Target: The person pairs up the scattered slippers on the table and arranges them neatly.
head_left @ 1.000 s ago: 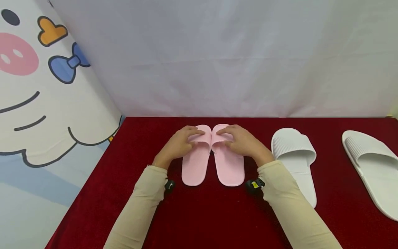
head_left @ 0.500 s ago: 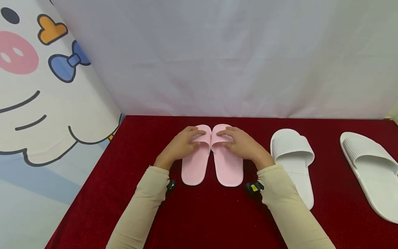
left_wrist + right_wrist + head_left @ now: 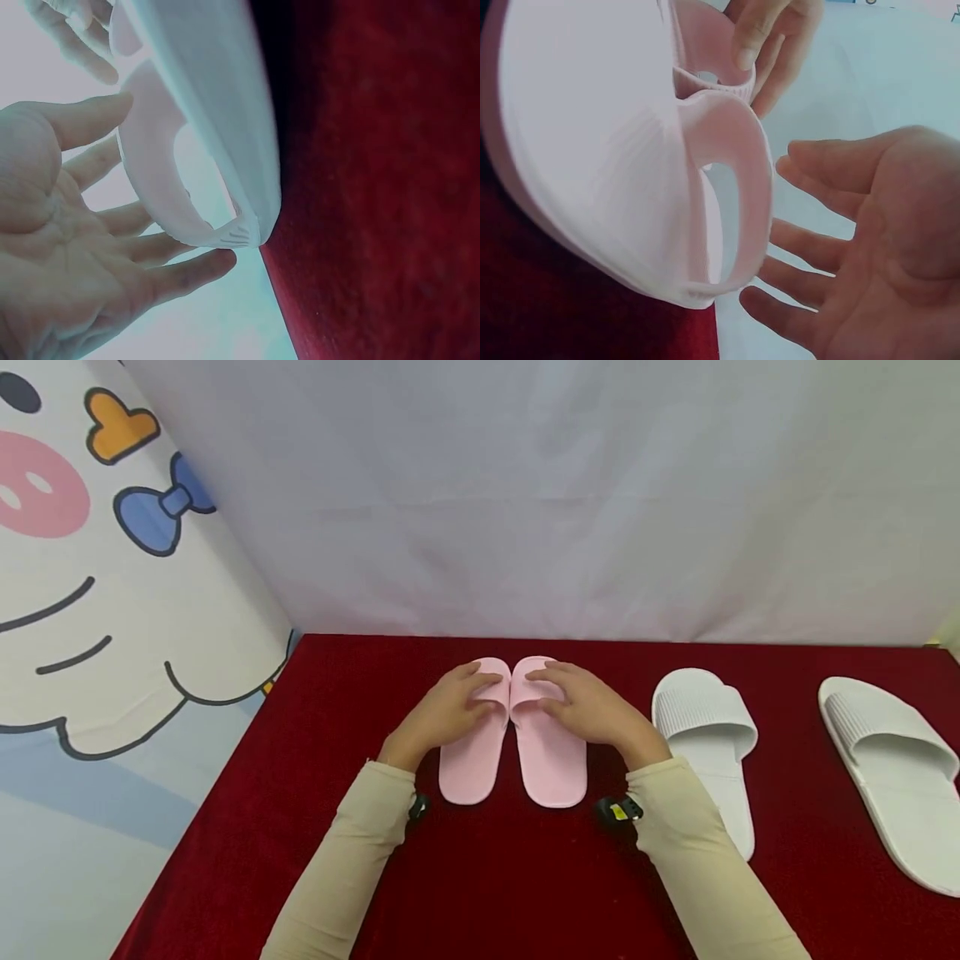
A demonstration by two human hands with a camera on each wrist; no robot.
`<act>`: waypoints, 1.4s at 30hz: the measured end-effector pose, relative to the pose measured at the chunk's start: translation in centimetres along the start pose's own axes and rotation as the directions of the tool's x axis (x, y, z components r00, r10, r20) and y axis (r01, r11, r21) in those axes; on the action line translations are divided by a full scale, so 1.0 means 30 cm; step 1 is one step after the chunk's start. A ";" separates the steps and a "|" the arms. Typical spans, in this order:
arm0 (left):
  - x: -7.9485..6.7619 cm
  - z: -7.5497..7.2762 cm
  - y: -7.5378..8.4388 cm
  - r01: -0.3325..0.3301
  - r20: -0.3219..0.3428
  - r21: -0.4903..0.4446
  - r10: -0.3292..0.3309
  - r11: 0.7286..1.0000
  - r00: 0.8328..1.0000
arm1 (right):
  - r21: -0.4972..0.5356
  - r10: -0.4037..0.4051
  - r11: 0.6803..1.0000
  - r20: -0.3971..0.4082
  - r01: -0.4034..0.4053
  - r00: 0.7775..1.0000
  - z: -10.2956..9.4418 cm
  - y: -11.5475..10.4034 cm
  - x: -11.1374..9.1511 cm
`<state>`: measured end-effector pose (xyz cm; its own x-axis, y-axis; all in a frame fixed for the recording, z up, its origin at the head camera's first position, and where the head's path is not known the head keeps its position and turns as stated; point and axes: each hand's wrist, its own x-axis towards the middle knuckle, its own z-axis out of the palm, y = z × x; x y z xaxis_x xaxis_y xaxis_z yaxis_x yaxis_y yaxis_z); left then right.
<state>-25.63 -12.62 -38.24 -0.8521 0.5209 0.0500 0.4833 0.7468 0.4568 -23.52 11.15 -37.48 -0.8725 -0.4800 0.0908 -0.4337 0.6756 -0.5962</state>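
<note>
Two pink slide slippers lie side by side in the head view, toe ends away from me, straps meeting in the middle and heels apart. My left hand (image 3: 446, 710) lies over the strap of the left pink slipper (image 3: 467, 777). In the left wrist view its fingers spread loosely, with thumb and fingertips right at the strap (image 3: 150, 142). Over the strap of the right pink slipper (image 3: 553, 777) is my right hand (image 3: 588, 703). The right wrist view shows that hand's relaxed fingers (image 3: 802, 247) extended close to the strap's outer side (image 3: 757, 187).
A white slipper (image 3: 708, 752) lies right of my right hand, partly behind the forearm. Farther right is another white slipper (image 3: 900, 785), cut by the frame edge. Red cloth (image 3: 510, 885) covers the table. White fabric (image 3: 562, 510) hangs behind, and a cartoon print (image 3: 112, 643) stands at left.
My left hand has shifted slightly to the right over its slipper. The pink slippers keep their place, and the right hand stays over its strap.
</note>
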 end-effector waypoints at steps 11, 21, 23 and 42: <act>-0.003 0.001 -0.003 -0.021 -0.011 0.021 0.021 1.000 1.000 | -0.051 0.037 0.998 0.018 -0.036 0.999 0.009 -0.009 0.005; -0.003 0.015 0.025 0.006 0.004 0.015 -0.006 1.000 1.000 | -0.111 0.076 0.991 0.039 -0.072 0.996 -0.012 -0.031 -0.024; -0.006 0.012 0.025 0.016 0.001 0.025 -0.016 1.000 1.000 | -0.101 0.066 0.993 0.040 -0.062 0.997 -0.010 -0.034 -0.021; -0.051 0.013 0.233 -0.036 -0.059 0.246 0.052 0.969 0.997 | 0.024 -0.002 1.000 -0.035 0.003 0.999 -0.286 -0.012 -0.251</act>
<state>-20.87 -8.02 -35.48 -0.8360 0.5339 0.1265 0.5485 0.8060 0.2225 -18.71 19.33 -31.11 -0.8790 -0.4617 0.1194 -0.4307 0.6610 -0.6146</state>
